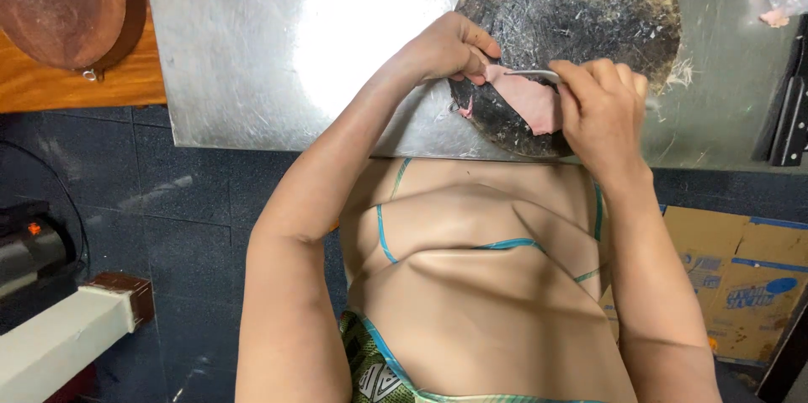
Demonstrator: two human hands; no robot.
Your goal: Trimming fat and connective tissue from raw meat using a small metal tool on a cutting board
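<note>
A round, dark, scarred chopping board (581,7) lies on a steel table (252,58). On the board's near edge rests a pink slab of raw meat (530,100). My left hand (450,48) presses its fingers on the meat's left end. My right hand (602,104) is closed around a knife handle, and the thin blade (532,75) lies across the top of the meat. Most of the handle is hidden inside my fist.
A round wooden board (63,3) sits on a wooden surface at the upper left. Dark knife handles (791,108) lie at the table's right edge. Flattened cardboard (741,277) covers the floor at right. A white and brown object (76,327) stands at lower left.
</note>
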